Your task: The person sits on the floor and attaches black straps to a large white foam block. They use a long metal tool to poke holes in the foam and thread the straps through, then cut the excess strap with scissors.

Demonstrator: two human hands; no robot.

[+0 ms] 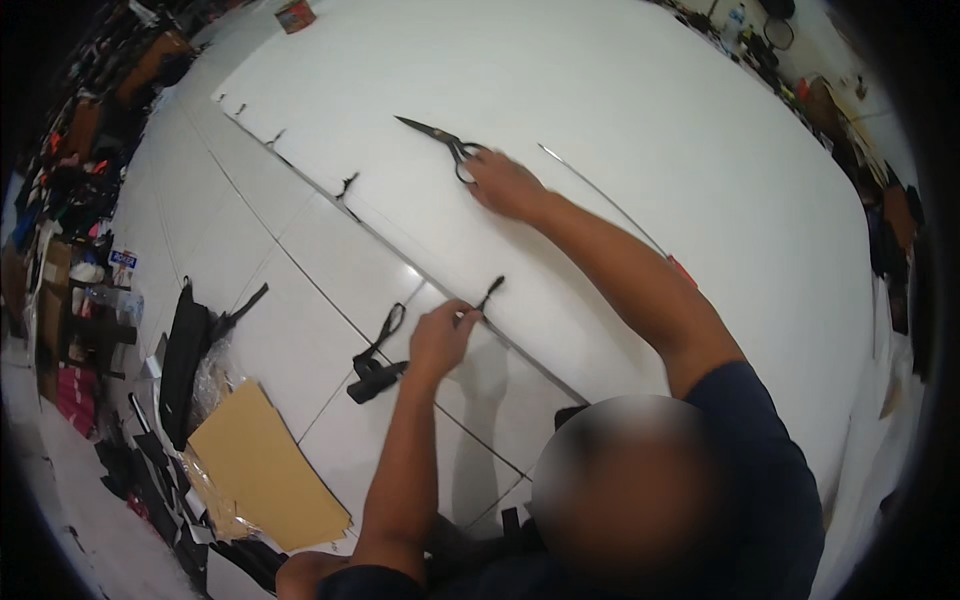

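Note:
My right hand reaches over the white table and grips the handle loops of black scissors. Their blades are together and point to the far left. At the table's near left edge my left hand is closed, thumb and fingertips pinching a short black cord whose end sticks out over the tabletop. Just left of that hand, below the table edge, hangs or lies a black strap with a loop and a dark bundle; which of the two I cannot tell.
More black cord ties sit along the table's edge. A thin metal rod with a red end lies by my right forearm. A small tin stands at the far corner. Brown cardboard sheets and a black bag lie on the tiled floor.

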